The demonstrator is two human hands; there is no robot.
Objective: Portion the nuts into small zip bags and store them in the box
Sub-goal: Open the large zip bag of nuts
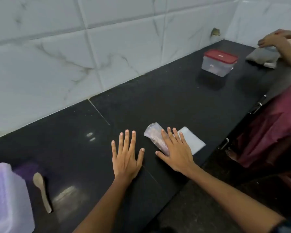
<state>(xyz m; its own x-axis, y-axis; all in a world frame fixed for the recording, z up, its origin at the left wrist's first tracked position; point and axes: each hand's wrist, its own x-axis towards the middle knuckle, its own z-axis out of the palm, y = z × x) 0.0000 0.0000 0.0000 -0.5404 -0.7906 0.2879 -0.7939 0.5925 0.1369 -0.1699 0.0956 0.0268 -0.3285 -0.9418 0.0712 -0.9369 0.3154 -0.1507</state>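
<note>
Nearest the camera, at the lower left corner, stands a translucent plastic container point(7, 197) with a red part just visible at its top edge. Black stone bench point(158, 101) spans the view from lower left to upper right, backed by a wall of white marbled tiles point(107, 47). At the right edge a second person in a maroon garment point(274, 125) stands by the bench, with one hand point(276, 39) touching a grey cloth bundle point(262, 57) at the far end. Near that bundle sits the clear box point(217, 65), closed with a red lid. Left hand point(126, 157) lies flat on the bare bench, palm down, fingers straight and spread, holding nothing. Right hand point(176, 152) lies palm down with straight fingers resting on a clear bag of nuts point(154, 135), which lies on its side on the bench; its contents look pinkish brown. Just right of that bag, partly under the fingers, lies a flat stack of empty small zip bags point(191, 140). Beside the near container lies a pale spoon point(42, 190), bowl pointing away from the camera.
</note>
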